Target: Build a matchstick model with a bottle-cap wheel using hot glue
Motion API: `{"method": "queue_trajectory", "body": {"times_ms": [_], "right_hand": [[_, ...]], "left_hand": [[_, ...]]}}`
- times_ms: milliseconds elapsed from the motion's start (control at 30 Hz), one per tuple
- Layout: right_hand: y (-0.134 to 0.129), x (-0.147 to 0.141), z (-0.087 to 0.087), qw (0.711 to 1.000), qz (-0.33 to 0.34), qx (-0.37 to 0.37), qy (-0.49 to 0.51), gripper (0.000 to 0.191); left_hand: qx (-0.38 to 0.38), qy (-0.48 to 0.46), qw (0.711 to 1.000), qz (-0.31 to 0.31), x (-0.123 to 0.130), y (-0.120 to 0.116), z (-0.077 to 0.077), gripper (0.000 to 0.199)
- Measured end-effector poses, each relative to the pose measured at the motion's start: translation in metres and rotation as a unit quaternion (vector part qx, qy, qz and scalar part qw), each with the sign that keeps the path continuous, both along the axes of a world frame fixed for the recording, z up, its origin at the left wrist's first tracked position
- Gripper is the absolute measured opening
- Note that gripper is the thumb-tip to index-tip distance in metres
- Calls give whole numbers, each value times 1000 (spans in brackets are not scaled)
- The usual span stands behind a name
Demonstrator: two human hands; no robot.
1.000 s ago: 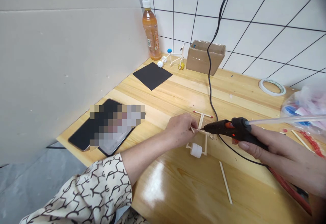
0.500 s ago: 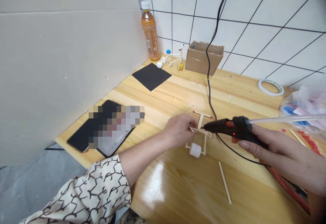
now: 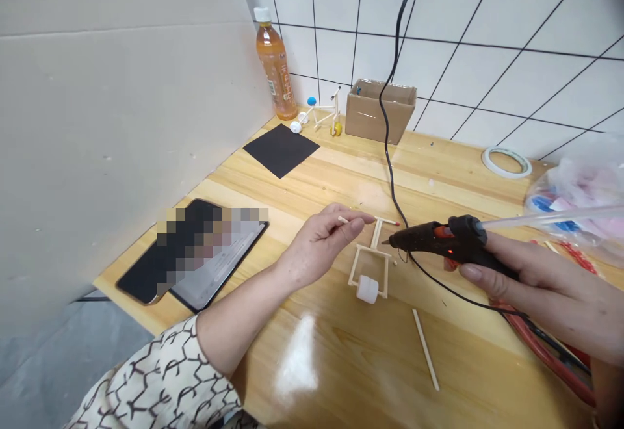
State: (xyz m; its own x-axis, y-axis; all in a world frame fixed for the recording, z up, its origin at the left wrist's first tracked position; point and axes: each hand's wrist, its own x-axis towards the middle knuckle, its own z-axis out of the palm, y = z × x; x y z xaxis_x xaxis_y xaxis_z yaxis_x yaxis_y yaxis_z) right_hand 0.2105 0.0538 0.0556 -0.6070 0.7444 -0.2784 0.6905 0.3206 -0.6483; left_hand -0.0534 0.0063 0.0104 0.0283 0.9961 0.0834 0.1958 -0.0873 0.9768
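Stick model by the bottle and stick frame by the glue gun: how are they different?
The stick model seems to stand up, but the stick frame lies flat on the table. The model has white, blue and yellow round parts; the frame shows only one white roller. The model is close to the bottle, and the frame is beside the glue gun. Both are made of thin, pale sticks.
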Motion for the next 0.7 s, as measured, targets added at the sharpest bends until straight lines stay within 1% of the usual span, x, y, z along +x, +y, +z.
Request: {"method": "queue_trajectory", "body": {"times_ms": [100, 167, 300, 467, 700], "right_hand": [[-1, -3, 3, 1000, 5, -11, -6, 46], [-3, -7, 6, 1000, -1, -27, -15, 46], [-5, -12, 10, 999, -15, -39, -10, 44], [-6, -12, 8, 999, -20, -31, -5, 38], [-6, -12, 5, 1000, -11, -26, 5, 36]], "left_hand": [[-18, -3, 1000, -18, 3, -2, -3, 22], [-15, 1, 1000, -26, 7, -3, -6, 20], [19, 26, 999, -24, 13, -3, -13, 15], [54, 80, 995, -25, 15, -1, -22, 14], [105, 136, 984, -38, 18, 2, -28, 14]]}}
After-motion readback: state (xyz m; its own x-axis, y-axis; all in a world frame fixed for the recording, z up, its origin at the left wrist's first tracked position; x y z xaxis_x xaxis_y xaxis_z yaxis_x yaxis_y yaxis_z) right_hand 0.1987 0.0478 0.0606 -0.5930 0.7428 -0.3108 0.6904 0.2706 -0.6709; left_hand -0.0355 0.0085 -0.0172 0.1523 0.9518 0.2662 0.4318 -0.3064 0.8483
